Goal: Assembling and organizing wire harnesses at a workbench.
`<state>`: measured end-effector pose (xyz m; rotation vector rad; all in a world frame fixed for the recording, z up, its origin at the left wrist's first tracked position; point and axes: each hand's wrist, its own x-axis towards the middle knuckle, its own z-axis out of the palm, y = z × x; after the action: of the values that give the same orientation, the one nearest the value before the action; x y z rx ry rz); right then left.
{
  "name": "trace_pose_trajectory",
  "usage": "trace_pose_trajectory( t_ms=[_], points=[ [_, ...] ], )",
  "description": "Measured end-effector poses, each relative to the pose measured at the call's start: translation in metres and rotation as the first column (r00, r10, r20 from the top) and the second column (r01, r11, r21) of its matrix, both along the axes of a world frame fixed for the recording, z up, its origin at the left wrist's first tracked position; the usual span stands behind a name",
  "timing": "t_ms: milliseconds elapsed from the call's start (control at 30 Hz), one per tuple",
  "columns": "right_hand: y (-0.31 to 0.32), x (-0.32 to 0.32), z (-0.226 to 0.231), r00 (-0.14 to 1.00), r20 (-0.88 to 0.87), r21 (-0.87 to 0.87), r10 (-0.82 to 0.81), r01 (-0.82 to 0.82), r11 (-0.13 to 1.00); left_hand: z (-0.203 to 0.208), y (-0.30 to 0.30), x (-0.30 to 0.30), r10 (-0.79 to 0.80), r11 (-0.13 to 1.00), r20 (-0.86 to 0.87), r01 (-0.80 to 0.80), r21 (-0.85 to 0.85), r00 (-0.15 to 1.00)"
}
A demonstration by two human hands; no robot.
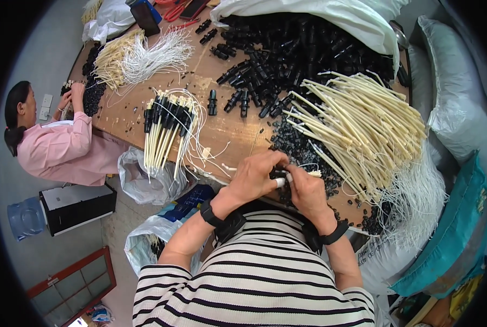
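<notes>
My left hand [254,175] and my right hand [309,192] meet at the near table edge, fingers closed in pinches. What lies between the fingertips is mostly hidden. A cream end piece [315,173] sticks out beside my right hand, with a thin white cord looping above it. A light tip shows left of my left hand; I cannot tell if it belongs to the same piece. White finger covers show on my fingers. Small black parts [295,144] lie just beyond my hands. To the right rests a large pile of cream sleeved wires [363,131].
A bundle of cream wires with black connectors [167,117] hangs over the edge at left. Black connectors [309,43] spill from a white sack [309,8] at the back. More white cords [156,54] lie far left, where a co-worker in pink [71,141] works. Sacks [456,82] stand right.
</notes>
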<state>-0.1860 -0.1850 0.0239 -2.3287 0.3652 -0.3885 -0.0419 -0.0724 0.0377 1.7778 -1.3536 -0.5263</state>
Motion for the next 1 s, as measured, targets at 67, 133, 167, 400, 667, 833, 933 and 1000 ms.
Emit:
trace_pose_trajectory(
  t_ms=[67,133,167,400,667,833,933,1000],
  points=[
    [0.002,0.001,0.002,0.998,0.030,0.039,-0.055,0.053,0.998,-0.006,0.003,-0.004,0.090,0.992,-0.060,-0.084,0.098,0.994],
    [0.001,0.001,-0.003,0.998,0.044,0.040,-0.039,0.037,0.998,-0.006,0.003,-0.003,0.092,0.992,0.022,-0.093,0.088,0.996],
    [0.002,0.000,-0.003,0.998,0.054,0.045,-0.023,0.021,0.999,-0.005,0.003,-0.002,0.066,0.996,-0.014,-0.065,0.060,0.998],
    [-0.002,0.002,-0.001,0.999,0.025,-0.071,0.023,-0.021,0.997,-0.004,0.003,0.004,0.076,0.996,-0.135,-0.081,-0.027,0.988],
    [0.000,0.003,0.001,0.980,0.196,-0.176,-0.031,0.066,0.982,-0.020,0.008,0.004,0.096,0.981,-0.317,-0.143,-0.128,0.944],
    [0.001,0.004,0.001,0.992,0.120,-0.172,-0.040,0.061,0.983,-0.019,0.006,0.011,-0.005,0.974,-0.106,-0.019,-0.224,0.994],
    [0.003,0.004,0.007,0.985,0.154,0.045,-0.083,0.077,0.996,-0.015,0.009,0.009,0.033,0.961,-0.121,-0.065,-0.269,0.992],
    [0.001,0.000,0.002,0.997,0.076,0.046,-0.019,0.015,0.999,-0.019,0.009,0.007,-0.020,0.957,-0.068,-0.001,-0.290,0.997]
  ],
)
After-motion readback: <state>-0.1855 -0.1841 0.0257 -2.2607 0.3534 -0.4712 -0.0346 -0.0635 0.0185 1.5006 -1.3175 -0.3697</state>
